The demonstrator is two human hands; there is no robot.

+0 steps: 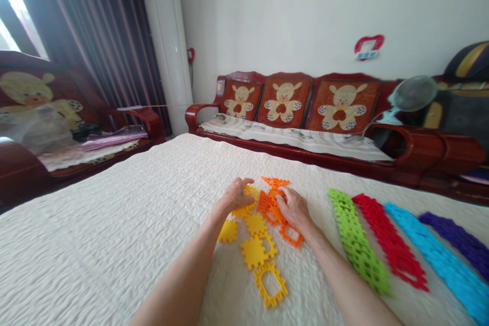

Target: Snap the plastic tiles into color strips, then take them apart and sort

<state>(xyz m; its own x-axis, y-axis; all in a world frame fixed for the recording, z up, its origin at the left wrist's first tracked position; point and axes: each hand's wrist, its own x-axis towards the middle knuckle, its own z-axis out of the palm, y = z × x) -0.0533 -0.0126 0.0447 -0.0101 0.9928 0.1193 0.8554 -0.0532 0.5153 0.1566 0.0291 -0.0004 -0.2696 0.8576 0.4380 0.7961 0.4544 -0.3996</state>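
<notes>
Using orange tiles (275, 215) as clock centre: plastic-looking, toothed edges, bunched, plus hollow orange frame (296, 244) at 5. Have right hand (295, 208) at 3, fingers bent onto orange; can't tell clamped or loose. Have left hand (234, 196) at 9, fingers curved over yellow tiles (253, 251); can't tell grip there either. See yellow running 9 round to 6: squarish, toothed, some solid plates, some open rings. Find green strip (355, 239), red strip (387, 234), blue strip (435, 254), purple strip (456, 234) fanned at 3 to 4: long, knobbly, green plainly lattice-like. Note white quilted cover (133, 214) underneath, puckered. See glossy red-brown wooden sofa (200, 110) at 12, with bear-patterned cushions (284, 102).
</notes>
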